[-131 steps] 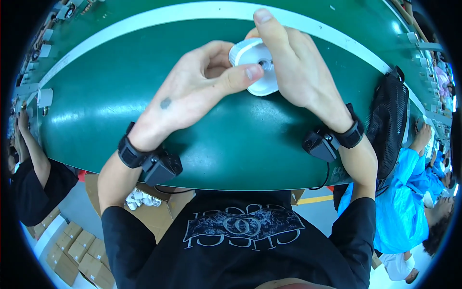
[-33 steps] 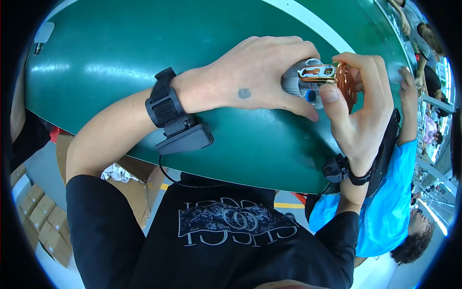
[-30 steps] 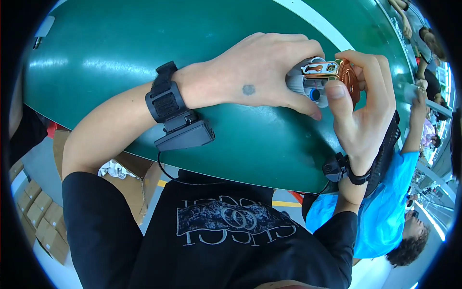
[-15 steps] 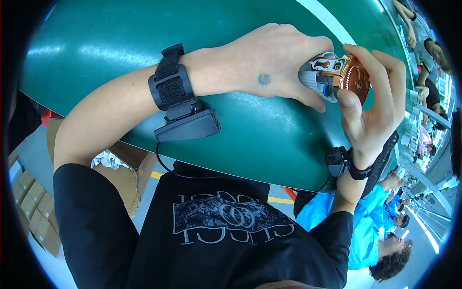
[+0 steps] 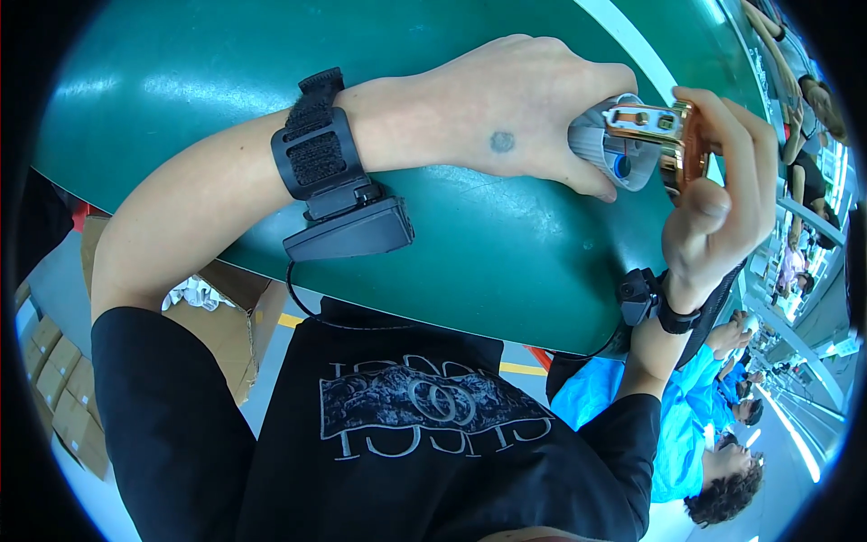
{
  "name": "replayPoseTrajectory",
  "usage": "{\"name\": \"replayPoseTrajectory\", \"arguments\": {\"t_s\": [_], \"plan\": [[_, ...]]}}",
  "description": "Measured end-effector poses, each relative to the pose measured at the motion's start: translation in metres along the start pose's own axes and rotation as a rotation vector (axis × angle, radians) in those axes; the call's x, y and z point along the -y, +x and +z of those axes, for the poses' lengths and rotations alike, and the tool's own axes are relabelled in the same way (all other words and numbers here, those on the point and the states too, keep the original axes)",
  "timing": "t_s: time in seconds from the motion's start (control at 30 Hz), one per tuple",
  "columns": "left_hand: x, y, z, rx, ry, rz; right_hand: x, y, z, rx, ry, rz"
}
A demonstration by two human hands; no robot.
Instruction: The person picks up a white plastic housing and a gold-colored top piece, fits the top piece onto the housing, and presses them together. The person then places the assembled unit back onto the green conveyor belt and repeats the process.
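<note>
Housing (image 5: 591, 150), white, ribbed and cup-shaped, with green tabletop (image 5: 506, 253) beneath; left hand (image 5: 528, 113) grips its left side, fingers curled. Right of the housing, right hand (image 5: 722, 190) grips a copper-coloured shell (image 5: 694, 149), whose slotted arm (image 5: 637, 119) overlaps the housing's mouth.

A glossy dark-green tabletop with a curved near edge (image 5: 515, 262) spreads across the view, catching pale streaks of light, and a broad white stripe (image 5: 634, 41) crosses its far part. Below lies a light-grey floor (image 5: 275, 357) marked with a yellow line (image 5: 524, 369). An open brown cardboard carton (image 5: 217, 348) stands under the table edge, near stacked closed brown boxes (image 5: 79, 429). At right, a long white tube light (image 5: 795, 438) glows.
</note>
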State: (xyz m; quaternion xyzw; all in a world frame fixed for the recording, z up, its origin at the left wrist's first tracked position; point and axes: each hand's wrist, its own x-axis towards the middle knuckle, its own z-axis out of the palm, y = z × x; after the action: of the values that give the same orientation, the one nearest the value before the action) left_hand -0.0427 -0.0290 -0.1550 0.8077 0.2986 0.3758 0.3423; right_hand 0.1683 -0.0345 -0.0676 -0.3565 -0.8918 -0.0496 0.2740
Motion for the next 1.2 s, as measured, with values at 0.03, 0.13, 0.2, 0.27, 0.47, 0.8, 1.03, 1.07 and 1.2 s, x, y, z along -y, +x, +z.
{"name": "replayPoseTrajectory", "arguments": {"t_s": [0.03,0.13,0.2,0.27,0.47,0.8,1.03,1.07,1.2], "plan": [[0.000,0.001,0.001,0.005,-0.021,-0.006,0.006,0.000,0.003,0.028,-0.051,0.029],[0.001,0.001,0.003,0.013,-0.060,-0.021,0.007,-0.001,0.004,0.068,-0.102,0.052],[0.002,0.002,0.004,0.008,-0.055,-0.012,0.006,-0.001,0.003,0.091,-0.103,0.037],[0.002,0.003,0.004,0.007,-0.054,-0.007,0.006,-0.001,0.003,0.095,-0.104,0.036],[0.004,0.002,0.003,0.019,-0.031,-0.009,0.010,0.001,0.005,0.106,-0.122,0.054],[0.000,0.007,-0.004,0.049,-0.015,-0.065,-0.005,-0.001,0.006,0.219,-0.029,0.005],[0.006,0.015,0.001,0.009,-0.027,0.013,-0.009,0.000,0.003,0.212,-0.055,0.047],[0.006,0.017,0.001,0.015,-0.024,0.022,-0.011,0.001,0.002,0.214,-0.036,0.038],[-0.006,0.028,-0.011,0.105,-0.032,-0.015,-0.022,0.008,-0.012,0.162,0.054,0.068]]}}
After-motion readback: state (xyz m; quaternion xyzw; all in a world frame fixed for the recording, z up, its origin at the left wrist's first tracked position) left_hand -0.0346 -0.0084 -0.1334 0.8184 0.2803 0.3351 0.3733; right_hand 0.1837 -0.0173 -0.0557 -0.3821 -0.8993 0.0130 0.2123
